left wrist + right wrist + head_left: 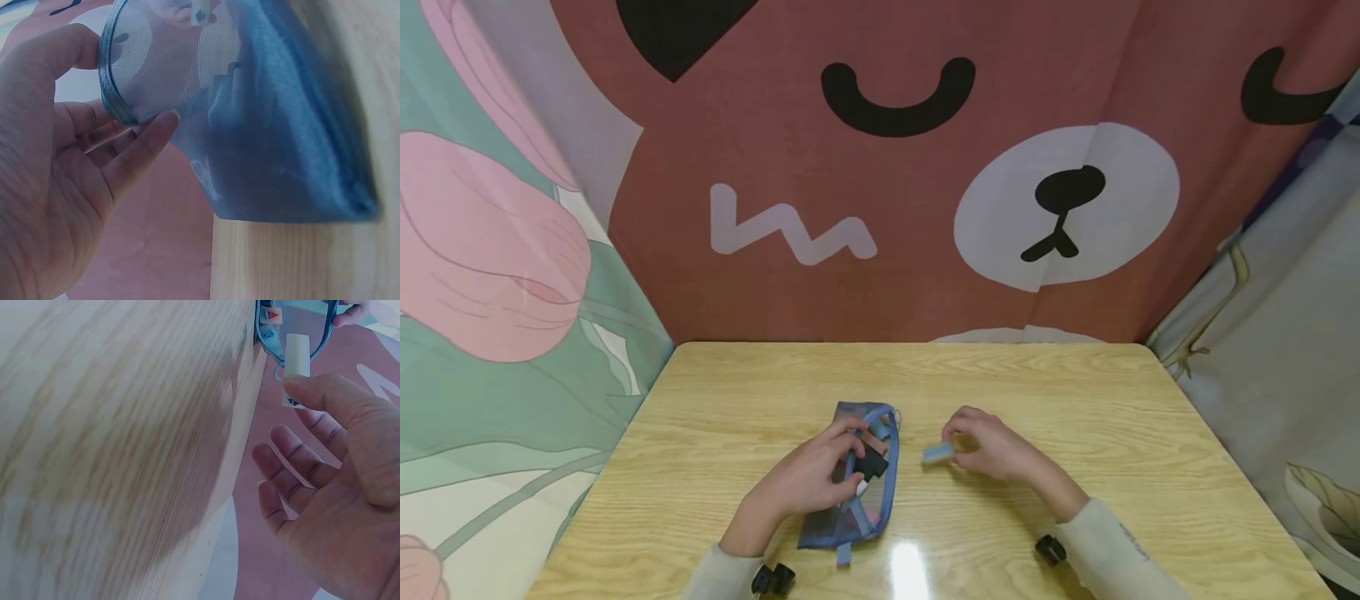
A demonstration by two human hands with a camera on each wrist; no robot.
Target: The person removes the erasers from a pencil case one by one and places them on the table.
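Observation:
A blue mesh zip pouch (829, 527) lies on the table with its mouth spread. My left hand (805, 477) grips the rim of the mouth, thumb and fingers on the zip edge (110, 69). Inside the pouch I see a black item (871, 463) and several small coloured pieces, partly behind the left fingers. To the right of the pouch, my right hand (996, 446) pinches a small white and light-blue block (937, 452) between thumb and index finger, above the table. In the right wrist view the block (297, 355) shows a white end and a patterned band.
The wood-grain table (1075, 392) reaches back to a curtain with a brown bear print (760, 292). A flower-patterned curtain (497, 400) hangs on the left, and pale fabric (1277, 333) hangs on the right. A small ring (898, 417) sits at the pouch's far corner.

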